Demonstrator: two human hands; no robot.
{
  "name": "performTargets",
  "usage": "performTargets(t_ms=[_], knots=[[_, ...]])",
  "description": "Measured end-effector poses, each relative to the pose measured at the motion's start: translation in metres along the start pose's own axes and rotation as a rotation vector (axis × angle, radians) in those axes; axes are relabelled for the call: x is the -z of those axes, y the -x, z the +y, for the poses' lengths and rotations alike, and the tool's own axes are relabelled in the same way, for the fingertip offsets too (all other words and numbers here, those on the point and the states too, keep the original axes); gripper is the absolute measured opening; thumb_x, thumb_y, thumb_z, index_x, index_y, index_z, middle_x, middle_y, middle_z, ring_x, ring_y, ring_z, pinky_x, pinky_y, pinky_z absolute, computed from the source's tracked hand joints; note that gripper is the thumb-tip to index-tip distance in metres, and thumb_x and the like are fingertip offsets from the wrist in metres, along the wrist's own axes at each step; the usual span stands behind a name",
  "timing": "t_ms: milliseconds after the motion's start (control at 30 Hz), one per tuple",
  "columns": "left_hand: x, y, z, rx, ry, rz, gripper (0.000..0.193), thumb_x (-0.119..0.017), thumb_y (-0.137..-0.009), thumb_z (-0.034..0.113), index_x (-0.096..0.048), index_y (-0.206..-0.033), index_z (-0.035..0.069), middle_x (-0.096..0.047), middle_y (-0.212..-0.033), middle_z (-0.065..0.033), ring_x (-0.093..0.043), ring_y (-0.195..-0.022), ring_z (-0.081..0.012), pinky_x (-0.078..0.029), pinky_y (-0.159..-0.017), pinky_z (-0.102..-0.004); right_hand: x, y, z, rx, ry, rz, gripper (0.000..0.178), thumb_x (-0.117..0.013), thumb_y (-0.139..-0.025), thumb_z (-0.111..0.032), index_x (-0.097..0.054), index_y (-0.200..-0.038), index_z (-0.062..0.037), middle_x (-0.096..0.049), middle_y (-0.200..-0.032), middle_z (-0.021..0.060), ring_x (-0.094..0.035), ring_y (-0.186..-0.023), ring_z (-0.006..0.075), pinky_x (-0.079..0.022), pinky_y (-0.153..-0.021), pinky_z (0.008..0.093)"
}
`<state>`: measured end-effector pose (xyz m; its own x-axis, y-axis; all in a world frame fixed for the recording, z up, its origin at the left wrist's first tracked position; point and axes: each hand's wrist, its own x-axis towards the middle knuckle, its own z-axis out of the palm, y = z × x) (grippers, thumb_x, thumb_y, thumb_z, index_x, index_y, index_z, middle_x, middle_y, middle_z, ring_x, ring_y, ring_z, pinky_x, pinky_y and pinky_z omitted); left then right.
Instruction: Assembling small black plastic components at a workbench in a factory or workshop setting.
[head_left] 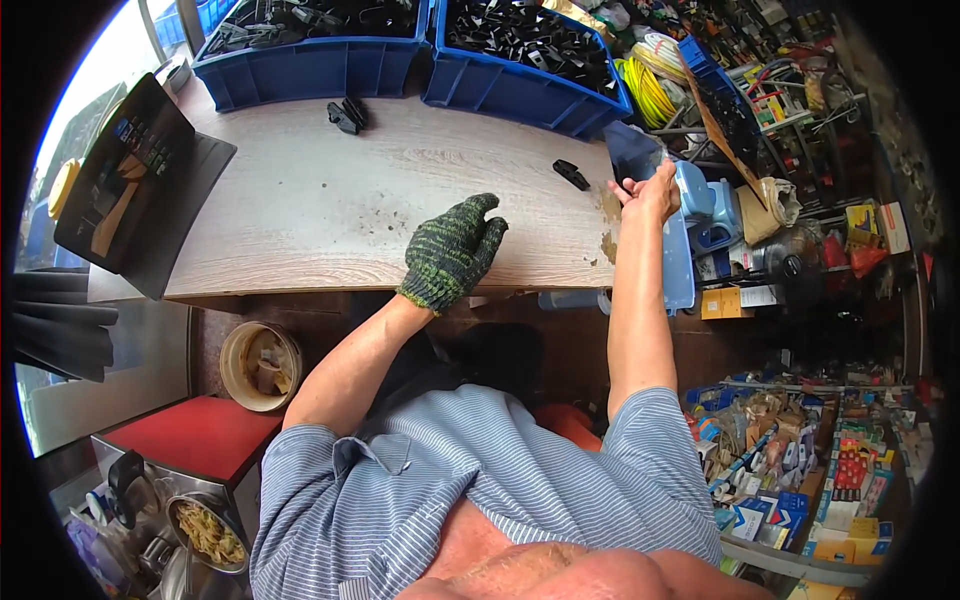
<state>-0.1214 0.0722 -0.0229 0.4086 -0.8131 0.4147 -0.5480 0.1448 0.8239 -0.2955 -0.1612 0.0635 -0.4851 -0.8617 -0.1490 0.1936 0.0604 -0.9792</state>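
My left hand (451, 249), in a green and black knitted glove, hovers at the table's front edge. Its thumb and forefinger are apart, with nothing visible between them. My bare right hand (650, 193) reaches past the table's right side, fingers loosely bent and apart, beside a dark blue sheet-like piece (632, 150) with a shiny edge. Whether it touches that piece is unclear. A light-blue plastic bin (678, 265) lies below this hand. One black clip-like part (571, 175) rests on the table left of it. More black parts (348, 116) sit together farther back.
Two blue crates (315, 75) (520, 92) of black parts line the back of the pale wooden table (290, 215). A tablet (125, 185) stands at the left. A bucket (260, 366) is on the floor, and crowded shelves (800, 470) fill the right.
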Motion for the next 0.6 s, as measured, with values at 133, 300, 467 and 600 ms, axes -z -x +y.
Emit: performTargets(t_ms=[133,300,467,600], knots=[[0.002,0.000,0.002,-0.026,-0.038,-0.030,0.032,-0.068,-0.092,0.022,-0.065,-0.119,0.006,-0.071,-0.098,-0.0181,-0.071,-0.086,-0.0320,-0.056,-0.074,-0.0406,-0.019,0.014,-0.002,0.104,0.089,-0.294,0.031,-0.070,-0.088,-0.033,-0.059,-0.101,-0.0072,-0.040,-0.050,0.0034,-0.052,-0.046,0.0195,-0.062,-0.055,0.0531],[0.001,-0.001,0.002,-0.079,-0.044,0.014,0.031,-0.069,-0.091,0.021,-0.065,-0.118,0.007,-0.071,-0.099,-0.0176,-0.070,-0.085,-0.0347,-0.056,-0.073,-0.0416,-0.083,0.031,-0.002,0.236,0.262,-0.589,0.036,-0.077,-0.086,-0.027,-0.059,-0.105,-0.0018,-0.048,-0.054,0.0008,-0.049,-0.037,0.0108,-0.060,-0.043,0.0374],[0.001,0.000,0.002,-0.028,-0.014,0.015,0.032,-0.070,-0.090,0.021,-0.065,-0.118,0.007,-0.071,-0.097,-0.0173,-0.071,-0.083,-0.0337,-0.056,-0.071,-0.0419,-0.135,0.046,-0.003,0.344,0.491,-0.639,0.046,-0.085,-0.076,-0.031,-0.063,-0.103,-0.0016,-0.058,-0.068,0.0035,-0.049,-0.039,0.0098,-0.059,-0.043,0.0352],[0.001,0.001,0.000,-0.027,0.008,0.041,0.033,-0.072,-0.088,0.020,-0.065,-0.118,0.008,-0.072,-0.086,-0.0159,-0.071,-0.073,-0.0310,-0.055,-0.065,-0.0394,-0.158,0.046,-0.005,0.499,0.949,-0.597,0.043,-0.084,-0.073,-0.034,-0.073,-0.101,-0.0048,-0.065,-0.073,0.0063,-0.057,-0.047,0.0131,-0.059,-0.048,0.0327]])
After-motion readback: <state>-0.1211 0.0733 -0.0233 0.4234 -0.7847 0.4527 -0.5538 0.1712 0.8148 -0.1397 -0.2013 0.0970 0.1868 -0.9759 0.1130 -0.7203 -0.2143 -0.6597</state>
